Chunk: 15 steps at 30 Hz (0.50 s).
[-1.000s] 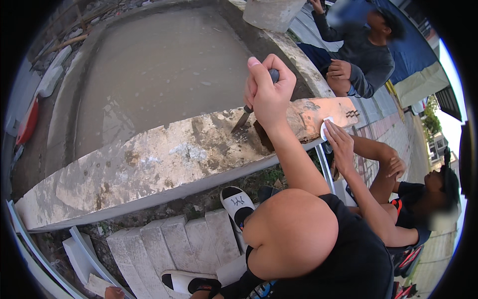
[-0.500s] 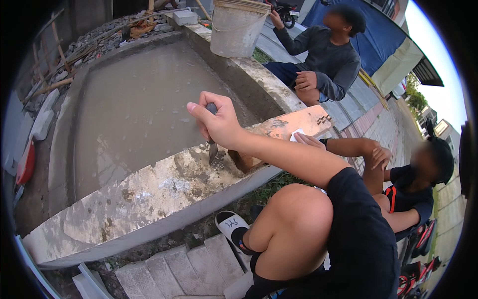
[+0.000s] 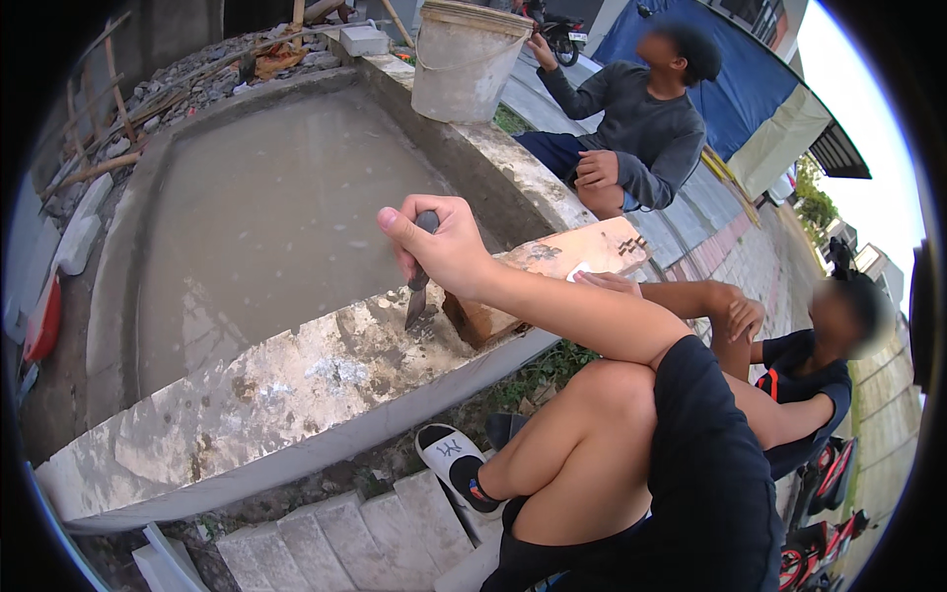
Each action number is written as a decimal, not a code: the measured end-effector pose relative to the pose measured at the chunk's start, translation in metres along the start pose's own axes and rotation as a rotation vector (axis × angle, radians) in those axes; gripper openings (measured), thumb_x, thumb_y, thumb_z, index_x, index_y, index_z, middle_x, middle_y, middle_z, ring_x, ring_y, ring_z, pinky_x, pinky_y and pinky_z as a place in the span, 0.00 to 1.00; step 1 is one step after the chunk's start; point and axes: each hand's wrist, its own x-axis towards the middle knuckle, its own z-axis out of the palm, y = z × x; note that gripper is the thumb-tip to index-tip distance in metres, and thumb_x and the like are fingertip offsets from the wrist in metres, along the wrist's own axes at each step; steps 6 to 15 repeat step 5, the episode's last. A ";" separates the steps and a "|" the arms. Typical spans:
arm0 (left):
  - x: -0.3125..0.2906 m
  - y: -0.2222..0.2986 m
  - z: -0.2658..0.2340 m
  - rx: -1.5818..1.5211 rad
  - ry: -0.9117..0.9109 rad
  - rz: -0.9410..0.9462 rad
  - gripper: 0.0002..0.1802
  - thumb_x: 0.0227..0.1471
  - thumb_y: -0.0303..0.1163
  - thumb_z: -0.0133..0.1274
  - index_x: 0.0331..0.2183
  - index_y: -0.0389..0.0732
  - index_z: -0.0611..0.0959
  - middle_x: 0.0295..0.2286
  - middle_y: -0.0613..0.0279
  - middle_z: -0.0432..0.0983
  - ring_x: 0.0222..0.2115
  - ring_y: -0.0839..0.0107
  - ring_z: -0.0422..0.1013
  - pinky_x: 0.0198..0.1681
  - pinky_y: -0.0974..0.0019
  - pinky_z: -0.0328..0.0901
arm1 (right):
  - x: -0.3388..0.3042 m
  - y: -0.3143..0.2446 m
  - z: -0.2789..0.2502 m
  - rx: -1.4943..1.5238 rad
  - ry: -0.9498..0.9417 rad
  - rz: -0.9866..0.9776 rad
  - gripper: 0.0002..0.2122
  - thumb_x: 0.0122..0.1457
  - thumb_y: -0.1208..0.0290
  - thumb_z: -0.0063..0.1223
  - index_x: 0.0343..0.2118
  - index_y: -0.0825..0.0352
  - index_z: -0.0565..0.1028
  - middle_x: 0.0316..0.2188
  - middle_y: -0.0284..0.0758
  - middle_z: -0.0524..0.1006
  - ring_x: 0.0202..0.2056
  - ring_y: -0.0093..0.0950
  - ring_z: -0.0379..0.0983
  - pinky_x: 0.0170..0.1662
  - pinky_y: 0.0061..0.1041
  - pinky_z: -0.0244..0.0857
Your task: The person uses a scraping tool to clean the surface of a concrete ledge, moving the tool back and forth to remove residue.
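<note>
My right hand (image 3: 441, 247) is closed around the dark handle of a small trowel (image 3: 416, 308). Its narrow grey blade points down at the stained, rough top of a low wall (image 3: 296, 380), close to a pale, orange-tinged block (image 3: 552, 259). Whether the tip touches the wall, I cannot tell. On that block rests a co-worker's hand (image 3: 609, 283), with something small and white at its fingers. Beyond my fist, grey murky water or wet slurry (image 3: 266, 217) fills the walled basin. My left hand is out of sight.
A white bucket (image 3: 469, 64) stands on the far wall beside a person in a grey sleeve (image 3: 646, 123). Another person (image 3: 804, 395) sits at the right. Rubble (image 3: 212, 84) lies at the back left; a red object (image 3: 42, 321) is at the left edge. My bent knee (image 3: 602, 405) is below my arm.
The whole view has shifted slightly, and my knee appears a little differently angled. My right hand keeps its grip on the trowel, with its blade over nearly the same spot.
</note>
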 end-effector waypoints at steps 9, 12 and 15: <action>-0.009 0.011 -0.005 -0.033 0.001 -0.005 0.17 0.46 0.35 0.61 0.38 0.37 0.88 0.37 0.42 0.82 0.41 0.51 0.78 0.50 0.55 0.70 | 0.001 0.008 -0.015 0.405 -0.110 0.067 0.26 0.70 0.54 0.46 0.17 0.65 0.64 0.10 0.35 0.65 0.12 0.24 0.62 0.19 0.26 0.61; -0.009 0.011 -0.005 -0.033 0.001 -0.005 0.17 0.46 0.35 0.61 0.38 0.37 0.88 0.37 0.42 0.82 0.41 0.51 0.78 0.50 0.55 0.70 | 0.001 0.008 -0.015 0.405 -0.110 0.067 0.26 0.70 0.54 0.46 0.17 0.65 0.64 0.10 0.35 0.65 0.12 0.24 0.62 0.19 0.26 0.61; -0.009 0.011 -0.005 -0.033 0.001 -0.005 0.17 0.46 0.35 0.61 0.38 0.37 0.88 0.37 0.42 0.82 0.41 0.51 0.78 0.50 0.55 0.70 | 0.001 0.008 -0.015 0.405 -0.110 0.067 0.26 0.70 0.54 0.46 0.17 0.65 0.64 0.10 0.35 0.65 0.12 0.24 0.62 0.19 0.26 0.61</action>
